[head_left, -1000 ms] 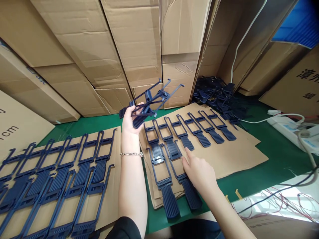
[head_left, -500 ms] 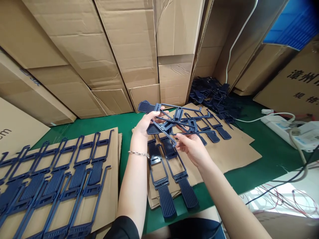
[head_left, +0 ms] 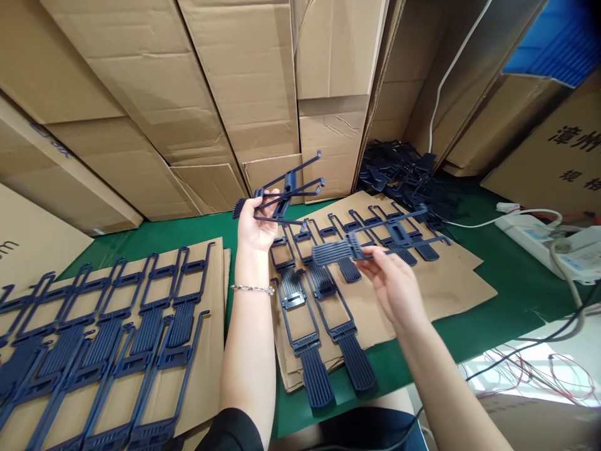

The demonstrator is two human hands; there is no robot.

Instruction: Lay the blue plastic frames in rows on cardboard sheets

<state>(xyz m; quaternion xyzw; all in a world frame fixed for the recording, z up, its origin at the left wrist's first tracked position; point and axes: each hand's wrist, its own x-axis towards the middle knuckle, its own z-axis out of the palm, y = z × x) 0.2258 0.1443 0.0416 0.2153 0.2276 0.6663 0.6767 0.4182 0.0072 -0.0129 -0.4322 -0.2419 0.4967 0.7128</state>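
Observation:
Raised above the table, my left hand grips dark blue plastic frames with hooked prongs; they overlap, so I cannot tell how many. My right hand pinches a single dark blue plastic frame near its middle, its ribbed paddle end pointing left and its two prongs to the right. That piece hangs over a cardboard sheet, where several like frames lie in rows. Two of these, nearest me, have their ribbed ends over the sheet's front edge.
On the left, another cardboard sheet bears rows of similar frames. A tangled heap of dark blue parts sits at the back right. A white power strip with cables lies on the green table. Cardboard boxes wall the back.
My hands have moved apart. The right one has drawn one frame away from the bunch, to the right; the left has shifted left with the rest, their prongs now tilted up.

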